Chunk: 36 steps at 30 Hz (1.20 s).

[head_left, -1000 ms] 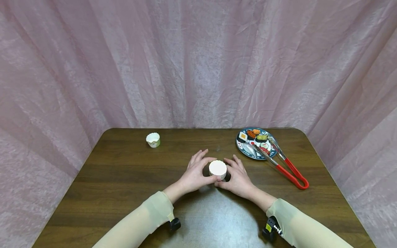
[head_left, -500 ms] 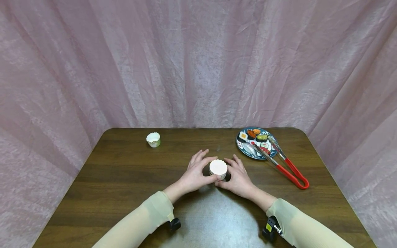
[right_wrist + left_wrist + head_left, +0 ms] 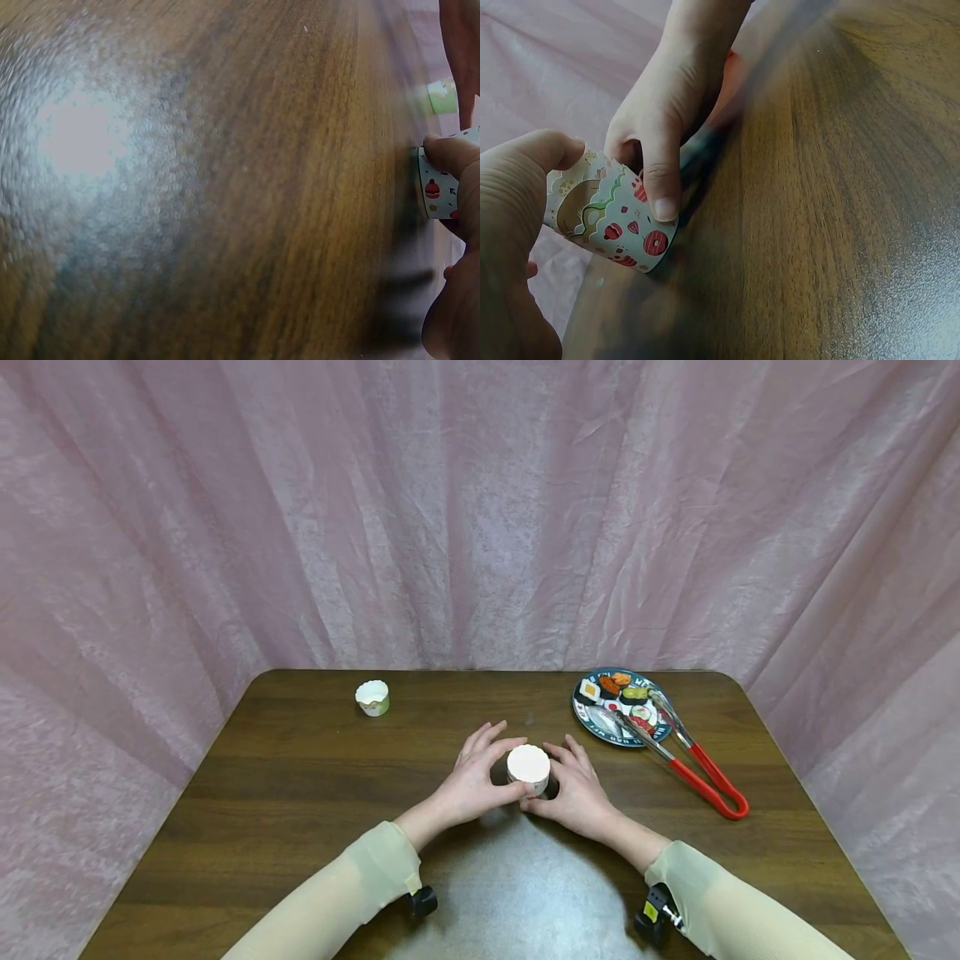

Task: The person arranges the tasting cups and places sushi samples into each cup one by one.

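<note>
A scallop-rimmed paper baking cup (image 3: 528, 763) with a white inside stands upright on the table between the two hands. Red sweets are printed on its pale wall (image 3: 630, 236), and a second wavy edge shows below the rim, as of nested cups. The left hand (image 3: 476, 781) holds the cup from the left, its thumb across the front and its forefinger behind. From the right, the right hand (image 3: 573, 789) grips it too, thumb low on the wall near the base. In the right wrist view the right hand (image 3: 457, 195) partly hides the cup.
A green-and-white baking cup (image 3: 372, 698) stands at the back left. At the back right is a blue-rimmed plate (image 3: 582, 717) of sushi pieces, with red-handled tongs (image 3: 708, 783) lying across it. A pink curtain (image 3: 480, 518) hangs behind the wooden table (image 3: 285, 793).
</note>
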Tool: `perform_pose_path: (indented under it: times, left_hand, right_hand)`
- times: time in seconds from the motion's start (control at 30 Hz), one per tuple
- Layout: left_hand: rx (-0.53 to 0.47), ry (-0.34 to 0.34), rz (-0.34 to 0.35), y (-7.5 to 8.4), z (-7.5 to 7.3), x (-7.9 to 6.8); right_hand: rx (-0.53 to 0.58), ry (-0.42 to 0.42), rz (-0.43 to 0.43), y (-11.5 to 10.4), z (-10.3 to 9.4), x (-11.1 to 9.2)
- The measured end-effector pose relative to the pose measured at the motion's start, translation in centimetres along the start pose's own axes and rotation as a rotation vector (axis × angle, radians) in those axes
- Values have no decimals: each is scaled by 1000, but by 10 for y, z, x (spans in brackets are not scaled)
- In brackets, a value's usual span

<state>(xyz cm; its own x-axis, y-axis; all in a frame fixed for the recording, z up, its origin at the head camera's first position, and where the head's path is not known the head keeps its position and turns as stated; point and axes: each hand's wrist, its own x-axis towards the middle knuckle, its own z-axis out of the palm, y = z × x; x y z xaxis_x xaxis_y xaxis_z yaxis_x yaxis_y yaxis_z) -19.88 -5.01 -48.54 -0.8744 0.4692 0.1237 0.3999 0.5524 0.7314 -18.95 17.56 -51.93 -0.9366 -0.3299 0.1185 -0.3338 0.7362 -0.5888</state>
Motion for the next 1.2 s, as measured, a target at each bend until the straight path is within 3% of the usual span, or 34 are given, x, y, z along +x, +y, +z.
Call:
perform_pose_path:
  times: [1.2]
  left_hand:
    - [-50, 12, -4, -1, -2, 1]
  right_hand:
    - [36, 5, -7, -4, -2, -3]
